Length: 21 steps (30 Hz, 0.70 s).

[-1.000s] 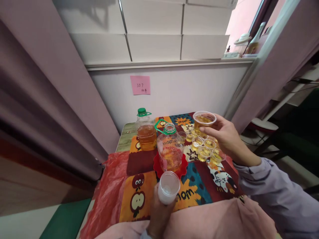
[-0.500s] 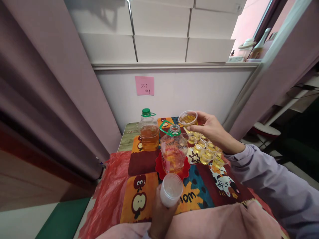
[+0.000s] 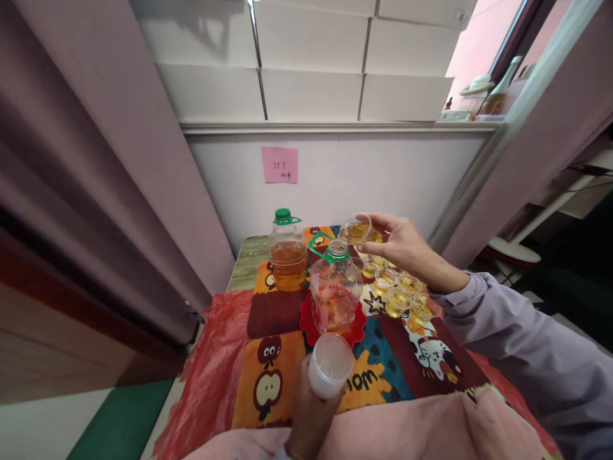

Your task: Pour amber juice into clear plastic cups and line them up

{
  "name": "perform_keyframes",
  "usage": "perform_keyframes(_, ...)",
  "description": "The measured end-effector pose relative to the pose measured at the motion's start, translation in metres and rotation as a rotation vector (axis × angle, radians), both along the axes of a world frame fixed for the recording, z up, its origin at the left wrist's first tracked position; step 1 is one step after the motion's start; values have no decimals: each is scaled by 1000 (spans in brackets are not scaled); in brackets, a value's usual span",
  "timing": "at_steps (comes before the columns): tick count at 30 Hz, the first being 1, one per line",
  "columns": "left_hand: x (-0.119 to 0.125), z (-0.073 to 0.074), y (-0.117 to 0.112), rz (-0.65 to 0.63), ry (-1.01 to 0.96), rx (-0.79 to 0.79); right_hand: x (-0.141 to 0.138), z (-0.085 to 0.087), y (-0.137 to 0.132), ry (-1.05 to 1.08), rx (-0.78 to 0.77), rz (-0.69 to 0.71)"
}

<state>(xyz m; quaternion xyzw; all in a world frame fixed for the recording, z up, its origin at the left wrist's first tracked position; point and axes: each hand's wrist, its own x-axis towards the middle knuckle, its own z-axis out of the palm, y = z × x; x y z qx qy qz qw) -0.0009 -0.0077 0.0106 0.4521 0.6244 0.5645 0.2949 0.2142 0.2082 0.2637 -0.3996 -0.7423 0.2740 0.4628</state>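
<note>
My right hand (image 3: pixel 405 246) grips a clear plastic cup (image 3: pixel 361 234) of yellow liquid between thumb and fingers. The cup tilts left, its rim close to the mouth of an uncapped clear jug (image 3: pixel 335 287); whether liquid runs out cannot be made out. That jug has a green handle, holds some amber liquid, and stands in a red scalloped dish (image 3: pixel 310 332). Closer to me, my left hand (image 3: pixel 310 415) is wrapped round a stack of translucent plastic cups (image 3: pixel 330 367). Several small cups of yellow liquid (image 3: pixel 398 301) stand grouped below my right hand.
Behind and left of the open jug stands a green-capped jug (image 3: pixel 288 263) of amber liquid. A patterned cloth (image 3: pixel 275 316) covers the table, with red plastic sheeting (image 3: pixel 215 358) at its left. A white wall with a pink note (image 3: pixel 280 165) rises behind.
My right hand has tipped the cup further left, its rim turning toward the open jug's mouth. My left hand and the cup stack have stayed in place.
</note>
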Motion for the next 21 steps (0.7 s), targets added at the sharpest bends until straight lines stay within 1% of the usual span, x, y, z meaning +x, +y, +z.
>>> perform_keyframes(9,0,-1,-1,-9,0,-14,3,9,-1,-212,126,-118)
perform_keyframes(16,1,-1,0,9,-13,-11,-1,18,-6,-295,209,-152)
perform_keyframes(21,-1,2,-1,-9,-17,-51,-5,24,-10,-334,282,-167)
